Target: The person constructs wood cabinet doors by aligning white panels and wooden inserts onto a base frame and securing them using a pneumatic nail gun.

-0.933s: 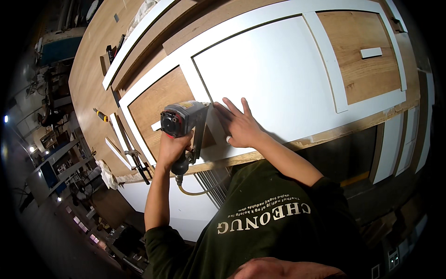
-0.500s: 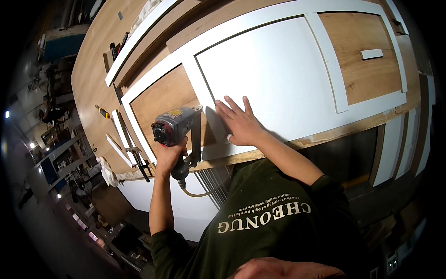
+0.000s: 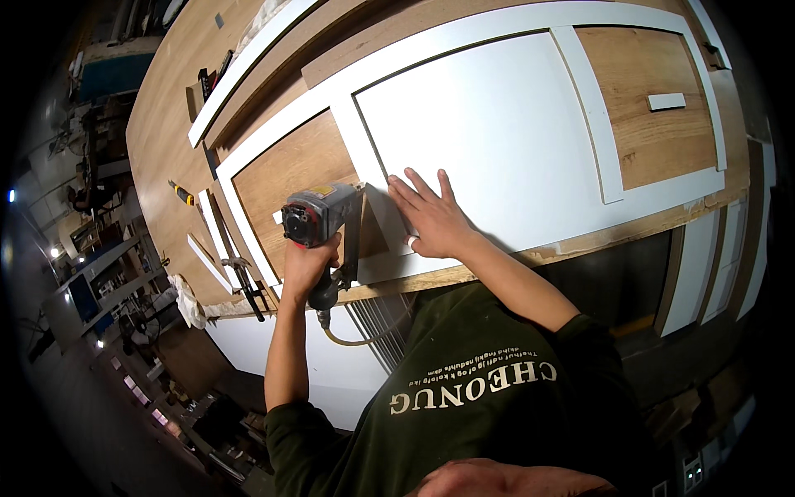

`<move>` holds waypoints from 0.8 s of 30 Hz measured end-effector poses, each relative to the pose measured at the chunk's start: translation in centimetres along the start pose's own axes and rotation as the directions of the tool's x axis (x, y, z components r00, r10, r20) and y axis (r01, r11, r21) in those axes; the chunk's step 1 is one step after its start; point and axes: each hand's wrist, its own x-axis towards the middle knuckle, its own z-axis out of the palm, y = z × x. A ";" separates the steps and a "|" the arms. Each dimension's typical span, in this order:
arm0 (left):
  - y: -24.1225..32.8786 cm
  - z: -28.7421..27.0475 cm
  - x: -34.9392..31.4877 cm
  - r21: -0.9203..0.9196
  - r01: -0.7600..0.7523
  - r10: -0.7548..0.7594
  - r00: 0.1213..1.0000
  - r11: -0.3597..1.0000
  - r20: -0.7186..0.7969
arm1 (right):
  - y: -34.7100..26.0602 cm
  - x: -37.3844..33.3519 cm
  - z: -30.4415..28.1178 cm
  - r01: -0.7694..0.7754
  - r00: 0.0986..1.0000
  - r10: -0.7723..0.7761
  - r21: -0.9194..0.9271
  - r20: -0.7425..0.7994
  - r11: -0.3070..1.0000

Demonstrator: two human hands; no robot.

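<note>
My left hand (image 3: 308, 267) is wrapped round the grip of a grey and black air nail gun (image 3: 323, 214). The gun's nose is at the white upright strip (image 3: 358, 153) of a framed panel; whether it touches cannot be made out. A hose (image 3: 352, 341) runs from the base of its handle. My right hand (image 3: 435, 217) lies spread on the large white panel (image 3: 489, 124), just right of that strip, with a ring on one finger and nothing held. Wood-grain board (image 3: 286, 166) shows in the left bay, partly hidden by the gun.
A hammer (image 3: 244, 286) and loose white strips (image 3: 211, 261) lie at the bench's left end. Beyond them is a yellow and black tool (image 3: 180, 192). A small white block (image 3: 666, 101) rests in the right wood-grain bay. Long white-edged boards (image 3: 248, 70) lie along the far side.
The view has shifted slightly. The nail gun is turned a little, with its rear cap facing more toward me. My right hand stays spread on the panel.
</note>
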 end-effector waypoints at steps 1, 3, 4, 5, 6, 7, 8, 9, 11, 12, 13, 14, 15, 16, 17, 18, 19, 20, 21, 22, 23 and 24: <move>-0.2 0.0 0.1 0.003 -0.001 0.000 1.000 1.000 0.008 | 0.0 0.0 -0.1 0.000 1.000 0.000 0.006 0.013 1.000; -0.3 0.0 0.3 0.006 -0.001 0.001 1.000 1.000 0.017 | -0.1 0.1 -0.2 -0.005 1.000 0.005 0.009 0.019 1.000; -0.2 0.0 0.3 0.006 -0.001 0.001 1.000 1.000 0.017 | -0.1 0.1 -0.2 -0.007 1.000 0.006 0.010 0.022 1.000; -0.2 0.0 0.2 0.005 0.000 0.000 1.000 1.000 0.013 | -0.1 0.1 -0.1 -0.004 1.000 0.004 -0.001 0.005 1.000; -0.1 -0.1 0.2 0.023 0.007 -0.008 1.000 1.000 0.021 | -0.1 0.0 0.0 -0.001 1.000 0.001 -0.011 -0.013 1.000; 0.1 -0.2 0.4 0.041 0.015 -0.016 0.999 0.999 0.028 | -0.1 0.0 0.1 0.003 1.000 -0.004 -0.022 -0.031 1.000; 0.3 -0.3 0.5 0.061 0.018 -0.020 0.999 0.998 0.040 | -0.1 0.0 0.1 0.005 0.999 -0.006 -0.013 -0.033 1.000; 0.2 -0.3 0.4 0.076 0.007 -0.009 0.999 0.997 0.036 | 0.0 0.0 0.1 0.008 0.999 -0.008 -0.003 -0.036 1.000; -0.6 -0.2 -0.2 0.105 -0.019 0.015 0.999 0.994 0.041 | 0.0 0.0 -0.1 0.005 1.000 -0.006 -0.017 -0.025 1.000; -1.2 0.1 -1.0 0.049 -0.019 0.018 1.000 0.999 0.015 | -0.1 0.1 -0.3 -0.002 1.000 0.001 -0.035 -0.006 0.999; -1.7 0.3 -1.7 0.031 -0.013 0.012 1.000 0.999 0.014 | -0.1 0.1 -0.2 -0.008 1.000 0.009 -0.053 0.013 0.999; -2.3 0.5 -2.8 0.009 0.002 -0.002 1.000 1.000 0.004 | -0.1 0.0 -0.1 -0.005 1.000 0.006 -0.050 0.005 0.999; -2.8 0.6 -3.7 -0.003 0.047 -0.046 0.998 0.999 0.038 | 0.0 0.0 0.1 -0.002 1.000 0.002 -0.050 -0.008 0.999; -2.6 0.8 -4.7 0.080 0.112 -0.118 0.990 0.990 0.074 | 0.1 0.0 0.3 0.001 1.000 -0.002 -0.050 -0.020 0.999; -4.3 1.3 -5.4 0.058 0.016 -0.020 0.997 0.998 0.073 | 0.1 0.1 0.8 0.002 0.998 -0.004 -0.028 -0.058 1.000; -5.2 2.0 -5.9 0.038 -0.079 0.076 0.995 0.996 0.070 | 0.1 0.0 0.8 0.004 0.998 -0.005 -0.018 -0.062 1.000; -5.5 2.3 -6.4 0.085 -0.093 0.082 0.989 0.992 0.121 | 0.1 0.0 0.8 0.006 0.998 -0.007 -0.008 -0.065 1.000; -5.7 2.6 -6.8 0.073 -0.002 -0.009 0.989 0.997 0.149 | 0.1 0.0 0.7 0.008 0.998 -0.008 -0.003 -0.070 1.000; -5.6 2.9 -7.2 0.085 0.008 -0.020 0.989 0.996 0.146 | 0.1 0.0 0.8 0.004 0.998 -0.004 0.001 -0.067 1.000; -5.1 3.2 -7.6 0.096 0.018 -0.032 0.989 0.995 0.142 | 0.1 0.0 0.8 0.001 0.998 -0.001 0.005 -0.064 1.000; -5.3 3.3 -7.8 0.141 -0.013 -0.006 0.990 0.990 0.137 | 0.1 0.1 0.8 0.001 0.998 0.000 0.010 -0.064 1.000; -5.6 3.4 -7.9 0.185 -0.044 0.019 0.991 0.982 0.134 | 0.1 0.1 0.7 -0.005 0.999 0.006 0.016 -0.053 1.000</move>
